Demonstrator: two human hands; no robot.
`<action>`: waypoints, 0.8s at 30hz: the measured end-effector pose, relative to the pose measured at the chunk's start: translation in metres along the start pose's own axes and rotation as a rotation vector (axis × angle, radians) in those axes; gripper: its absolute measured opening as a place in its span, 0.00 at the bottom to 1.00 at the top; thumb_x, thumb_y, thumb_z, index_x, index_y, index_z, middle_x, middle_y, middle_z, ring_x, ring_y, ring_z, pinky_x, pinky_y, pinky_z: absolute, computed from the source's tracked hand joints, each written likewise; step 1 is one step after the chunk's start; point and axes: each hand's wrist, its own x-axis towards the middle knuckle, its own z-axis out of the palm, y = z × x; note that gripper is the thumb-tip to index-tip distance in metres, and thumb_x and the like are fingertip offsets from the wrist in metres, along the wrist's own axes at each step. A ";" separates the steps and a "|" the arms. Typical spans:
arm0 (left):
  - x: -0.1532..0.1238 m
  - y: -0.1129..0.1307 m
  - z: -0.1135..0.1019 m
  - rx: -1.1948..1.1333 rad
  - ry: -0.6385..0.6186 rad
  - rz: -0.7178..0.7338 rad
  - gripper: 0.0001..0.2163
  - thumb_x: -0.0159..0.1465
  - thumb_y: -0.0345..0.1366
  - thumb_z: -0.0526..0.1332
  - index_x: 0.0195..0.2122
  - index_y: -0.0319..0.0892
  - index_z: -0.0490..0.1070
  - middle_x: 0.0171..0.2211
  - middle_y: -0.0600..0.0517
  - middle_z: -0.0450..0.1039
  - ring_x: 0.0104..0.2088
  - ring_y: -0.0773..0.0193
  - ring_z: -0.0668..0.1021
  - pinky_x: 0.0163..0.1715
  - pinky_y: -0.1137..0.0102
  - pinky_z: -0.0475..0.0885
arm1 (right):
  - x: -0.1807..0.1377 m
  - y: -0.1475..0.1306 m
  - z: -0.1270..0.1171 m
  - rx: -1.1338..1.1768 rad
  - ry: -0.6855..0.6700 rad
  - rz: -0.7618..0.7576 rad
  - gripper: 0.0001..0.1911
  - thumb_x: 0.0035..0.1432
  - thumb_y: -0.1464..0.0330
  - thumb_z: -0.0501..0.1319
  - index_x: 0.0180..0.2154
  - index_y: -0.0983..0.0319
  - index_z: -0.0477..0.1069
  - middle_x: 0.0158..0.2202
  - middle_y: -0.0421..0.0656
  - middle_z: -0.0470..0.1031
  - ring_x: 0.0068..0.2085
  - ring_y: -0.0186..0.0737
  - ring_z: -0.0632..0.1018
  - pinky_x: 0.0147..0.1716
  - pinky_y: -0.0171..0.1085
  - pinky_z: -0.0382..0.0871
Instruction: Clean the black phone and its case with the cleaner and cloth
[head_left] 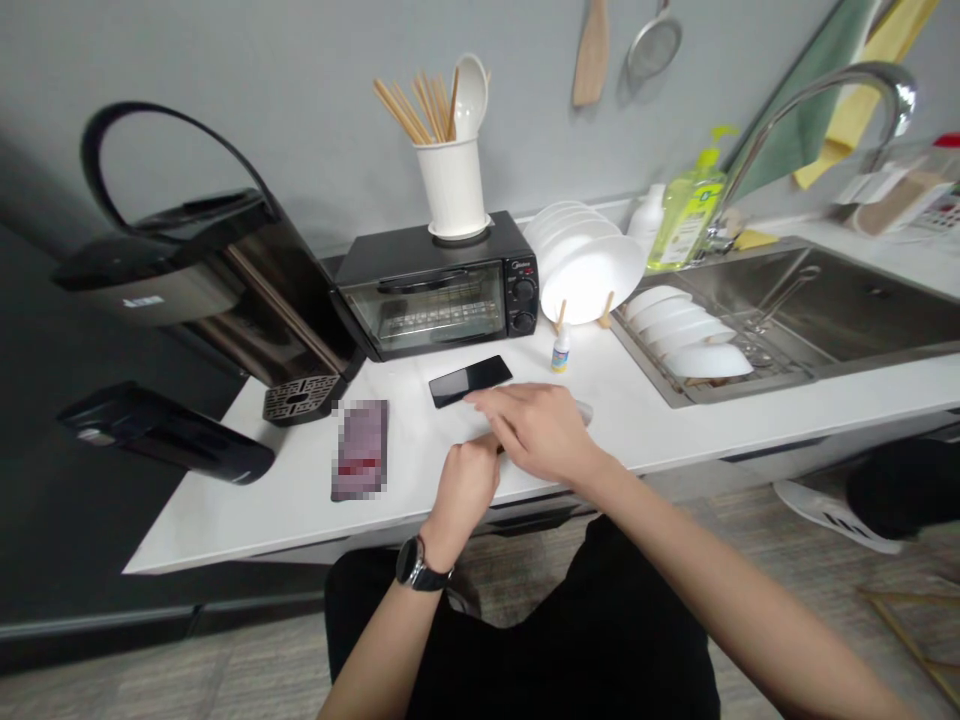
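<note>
My left hand [469, 485] is closed in a fist over the front of the white counter, with a watch on its wrist. My right hand [544, 430] is curled just above and to the right, its fingers pointing left and touching or nearly touching the left hand. A bit of dark brown shows between the hands, and a greyish rounded end [586, 411] sticks out past the right hand; the rest is covered, so its kind is unclear. Beyond the fingertips lies a black phone [471, 380]. A small white bottle with a yellow and blue label [561, 350] stands behind the right hand.
A toaster oven [442, 310] carries a white utensil holder [454, 190] with chopsticks. Left are a dark water dispenser [262, 290], a black cylinder [172, 440] and a blurred-out phone-shaped item [361, 450]. Right are racked plates [589, 275], bowls [705, 360], a sink [847, 320] and a person's shoe [832, 515].
</note>
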 end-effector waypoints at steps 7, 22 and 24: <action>0.002 -0.008 0.003 -0.005 0.017 -0.012 0.11 0.67 0.23 0.55 0.36 0.38 0.78 0.31 0.44 0.82 0.31 0.57 0.83 0.33 0.68 0.73 | -0.016 -0.004 0.049 -0.060 0.545 -0.112 0.13 0.70 0.69 0.52 0.38 0.59 0.76 0.34 0.42 0.80 0.37 0.42 0.74 0.41 0.44 0.58; 0.007 -0.017 0.013 -0.093 0.061 -0.016 0.11 0.66 0.24 0.57 0.32 0.38 0.78 0.32 0.41 0.83 0.34 0.52 0.85 0.33 0.66 0.74 | 0.024 0.008 0.016 -0.082 -0.028 -0.297 0.08 0.64 0.70 0.57 0.37 0.61 0.75 0.33 0.42 0.79 0.36 0.41 0.74 0.38 0.41 0.59; 0.007 -0.018 0.012 -0.111 0.074 -0.022 0.12 0.69 0.25 0.55 0.35 0.38 0.78 0.32 0.41 0.83 0.34 0.53 0.85 0.34 0.66 0.74 | 0.031 0.012 0.004 -0.094 -0.105 -0.135 0.11 0.66 0.63 0.59 0.41 0.62 0.77 0.34 0.43 0.80 0.34 0.41 0.75 0.35 0.41 0.58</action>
